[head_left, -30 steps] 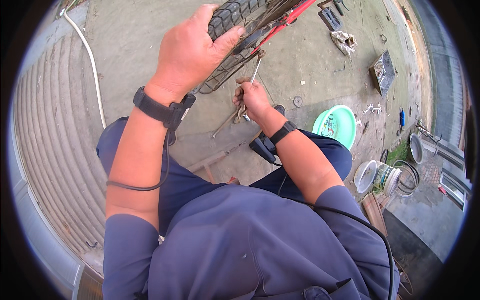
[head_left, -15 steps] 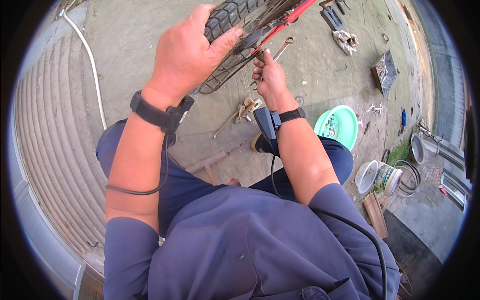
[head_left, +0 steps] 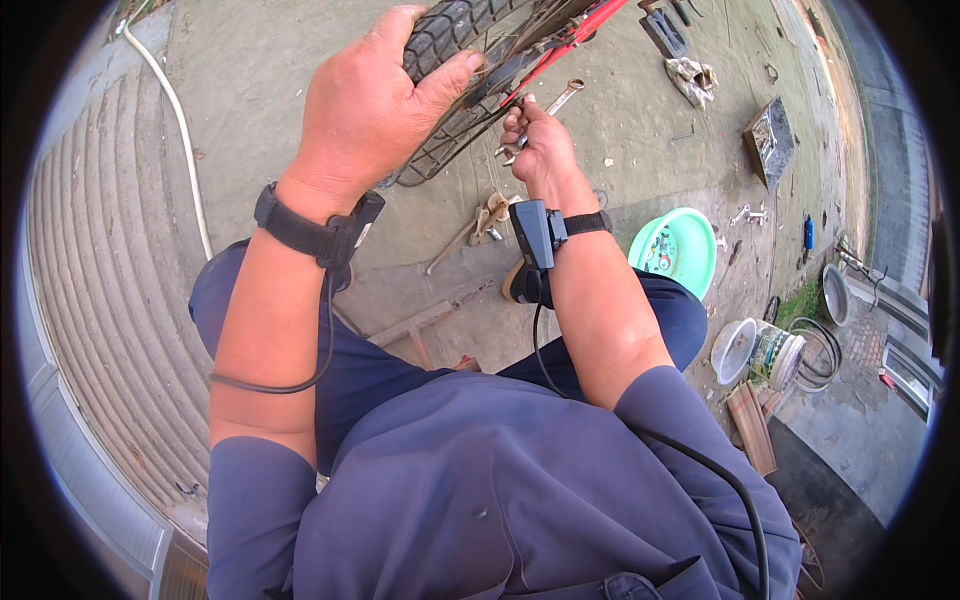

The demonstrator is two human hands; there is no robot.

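Note:
My left hand point(head_left: 365, 110) is wrapped over the black knobby tyre point(head_left: 440, 42) of a spoked wheel at the top of the view, thumb on its near side. The wheel belongs to what looks like a bicycle with a red frame part point(head_left: 580, 42). Close to the wheel's right side, my right hand point(head_left: 545, 145) is closed around a combination wrench point(head_left: 568, 95). The wrench's ring end sticks out up and to the right, and its other end shows below my fingers. My fingertips are near the red part; whether they touch it I cannot tell.
A mint-green basin point(head_left: 690, 255) with small parts stands by my right knee. Farther right lie a metal tray point(head_left: 770, 145), loose wrenches point(head_left: 748, 215), a grey basin point(head_left: 835, 295) and a bucket point(head_left: 780, 358). Between my feet is a wooden-handled tool point(head_left: 455, 245). A pale hose point(head_left: 180, 120) runs along the left.
My right hand has turned slightly with the wrench, so the wrench's lower end shows more below my fingers. My left hand stays on the tyre, almost unmoved.

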